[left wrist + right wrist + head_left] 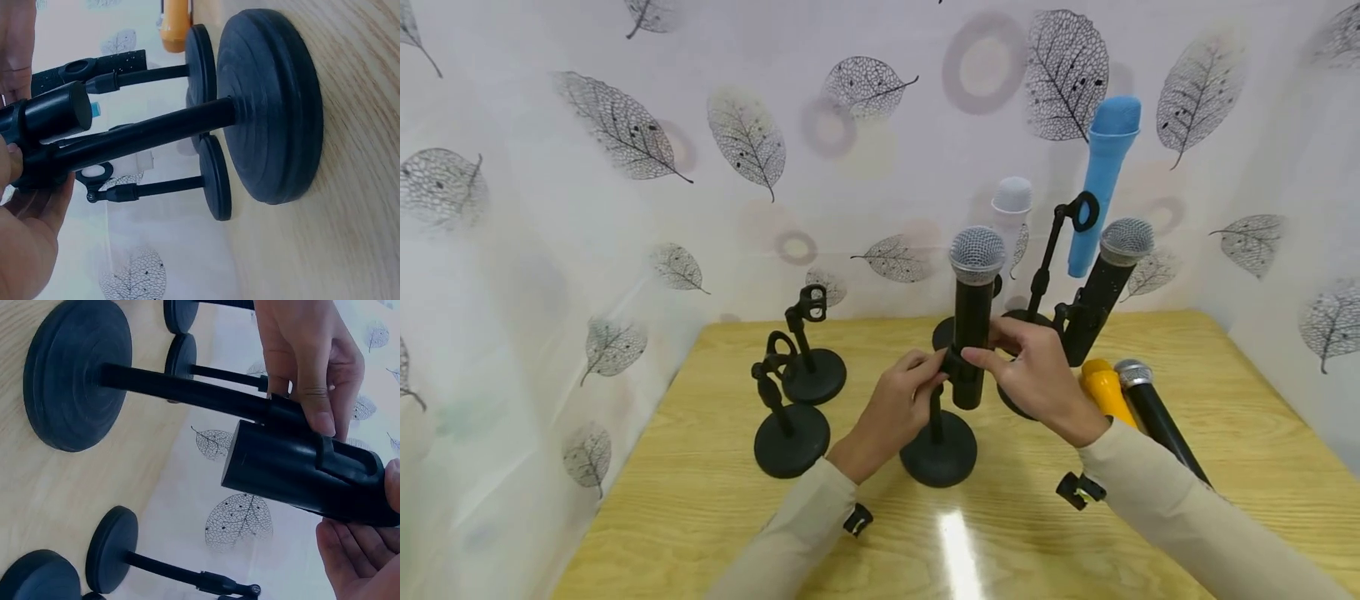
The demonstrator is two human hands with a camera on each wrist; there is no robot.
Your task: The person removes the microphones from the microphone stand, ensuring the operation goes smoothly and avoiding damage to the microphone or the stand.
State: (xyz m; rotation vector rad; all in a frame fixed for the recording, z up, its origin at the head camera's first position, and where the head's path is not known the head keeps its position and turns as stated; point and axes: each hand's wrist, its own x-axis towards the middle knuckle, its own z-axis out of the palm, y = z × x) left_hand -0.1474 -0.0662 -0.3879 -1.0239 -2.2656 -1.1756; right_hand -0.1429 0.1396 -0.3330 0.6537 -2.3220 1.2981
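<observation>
A black microphone [972, 321] with a silver mesh head stands nearly upright in the clip [952, 365] of a black round-based desk stand [938, 454]. My left hand [889, 412] pinches the clip between thumb and fingers, from the left. From the other side, my right hand [1043, 379] grips the microphone's body, thumb in front and fingers behind. In the right wrist view the clip's ring wraps round the microphone body [281, 459], whose flat lower end sticks out past it. The left wrist view shows the stand's pole [150, 134] below the clip.
Two microphone stands [792, 442] with bare clips are at the left. Behind and right, more stands hold a white microphone [1012, 198], a blue one [1105, 179] and a black one [1101, 292]. A yellow microphone [1107, 390] and another black one [1161, 421] lie on the table.
</observation>
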